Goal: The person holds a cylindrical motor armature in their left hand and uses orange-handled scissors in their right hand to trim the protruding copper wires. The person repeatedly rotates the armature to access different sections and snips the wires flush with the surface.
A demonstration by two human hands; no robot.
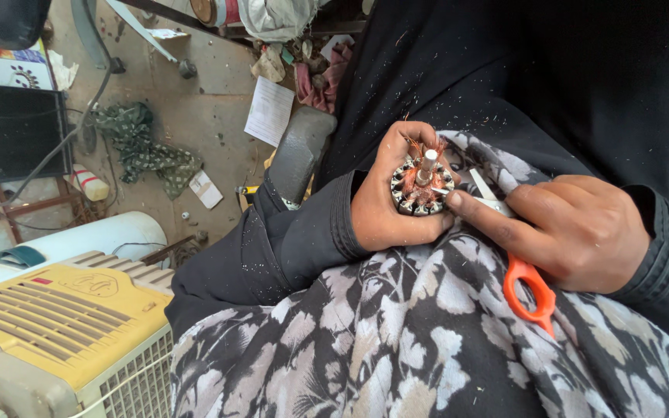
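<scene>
A person's left hand [385, 203] closes its fingers around a small motor rotor [422, 188] held over a floral cloth [396, 333] on the lap, while the right hand [574, 228] grips orange-handled scissors [526, 282], blades largely hidden behind the fingers. On the floor beyond lie a white paper sheet [269, 110] and a small white carton [206, 190]; a yellow grilled appliance [56, 325] is cut off at lower left.

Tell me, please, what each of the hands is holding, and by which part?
Left hand cups the motor armature around its outer rim. Right hand grips the scissors at the orange handles.
</scene>
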